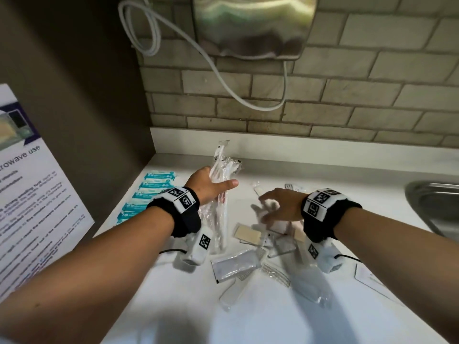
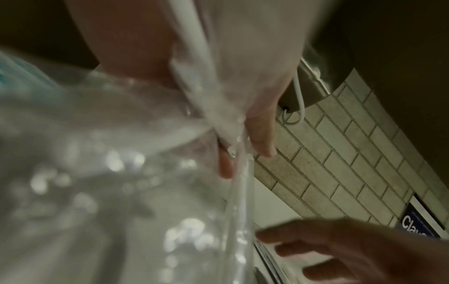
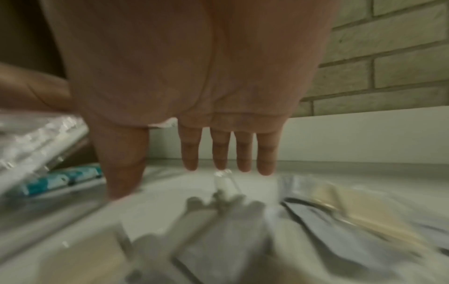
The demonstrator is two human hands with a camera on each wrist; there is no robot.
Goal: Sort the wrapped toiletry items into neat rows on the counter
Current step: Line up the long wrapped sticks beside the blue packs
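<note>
Head view: our left hand (image 1: 207, 184) grips a bunch of clear-wrapped toothbrushes (image 1: 219, 194), fingers curled round it, thumb out; count inside the bunch unreadable. Our right hand (image 1: 278, 204) hovers palm-down over the loose pile (image 1: 258, 249), fingers spread, holding nothing. We count five teal-and-white packets (image 1: 146, 194) in one row along the left edge of the counter (image 1: 335, 175). Pile holds two beige flat packets, at least one comb and several clear sachets, overlapping, too blurred for a full count. Sink (image 1: 437, 207) at right, steel dispenser (image 1: 250, 26) with a white cable (image 1: 223, 78) on the tile wall, a paper notice (image 1: 29, 194) at left.

Left wrist view: crinkled clear wrap (image 2: 109, 153) fills most of the frame; two fingers (image 2: 260, 134) clamp it.

Right wrist view: four fingers (image 3: 218, 149) straight, thumb apart, above blurred packets (image 3: 340, 207); teal packets (image 3: 60, 180) at left
</note>
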